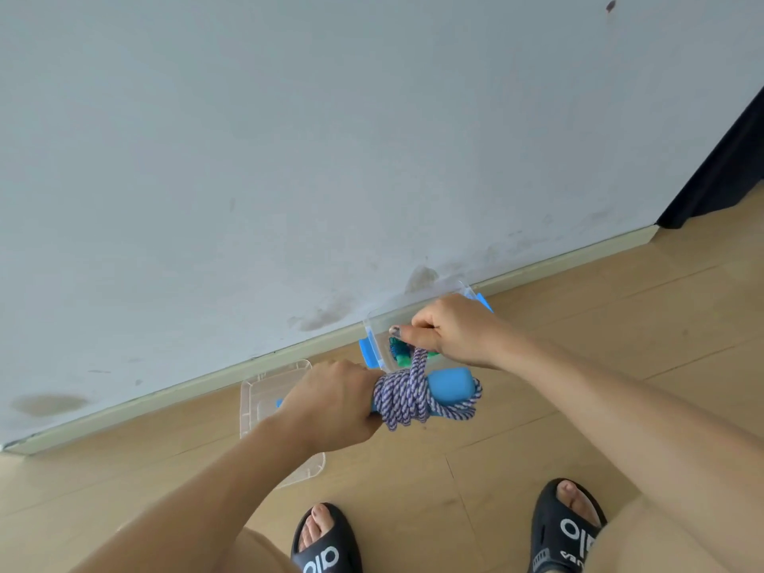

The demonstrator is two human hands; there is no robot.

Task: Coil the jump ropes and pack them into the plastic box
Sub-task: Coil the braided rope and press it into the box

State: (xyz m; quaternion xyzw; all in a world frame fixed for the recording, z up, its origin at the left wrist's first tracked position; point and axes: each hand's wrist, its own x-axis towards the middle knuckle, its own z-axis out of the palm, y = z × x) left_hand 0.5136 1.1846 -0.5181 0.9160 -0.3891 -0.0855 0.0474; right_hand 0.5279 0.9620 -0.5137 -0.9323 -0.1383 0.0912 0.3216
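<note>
My left hand (335,401) grips the blue handles (450,385) so the purple-white braided jump rope (407,397) stays bundled at lower centre while my right hand (450,328) pinches its strand taut above the clear plastic box (374,324)

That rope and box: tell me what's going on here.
A person stands over a clear box by the wall, its lid on the floor beside it. The left hand grips the blue handles while the right hand pulls the purple rope wound around them. Another rope already lies in the box.

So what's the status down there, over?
Left hand grips blue handles; right hand pulls purple rope tight. Box open, unobstructed.
</note>
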